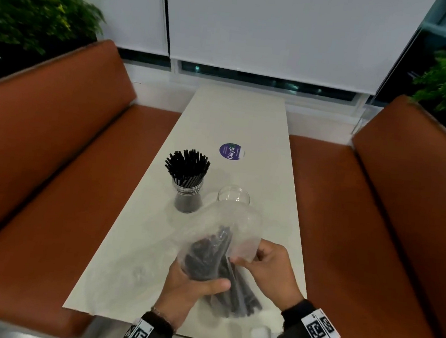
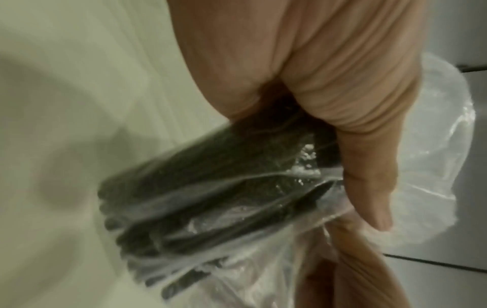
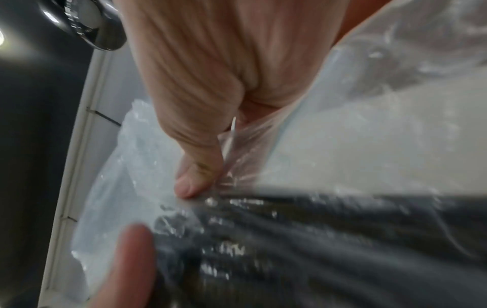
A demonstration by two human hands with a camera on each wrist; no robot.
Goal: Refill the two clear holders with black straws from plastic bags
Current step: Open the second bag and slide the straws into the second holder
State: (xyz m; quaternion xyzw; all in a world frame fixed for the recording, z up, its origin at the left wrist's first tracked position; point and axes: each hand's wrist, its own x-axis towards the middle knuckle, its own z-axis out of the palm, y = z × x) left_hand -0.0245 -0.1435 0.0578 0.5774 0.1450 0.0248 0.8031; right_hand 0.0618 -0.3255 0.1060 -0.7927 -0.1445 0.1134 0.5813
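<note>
A clear plastic bag of black straws is held above the near end of the white table. My left hand grips the bundle of straws through the bag from below. My right hand pinches the bag's edge between thumb and fingers. Beyond the bag stand two clear holders: the left one is packed with upright black straws, the right one is empty and partly hidden by the bag.
A round purple sticker lies on the table past the holders. Brown benches flank the table on both sides. Plants stand behind the benches.
</note>
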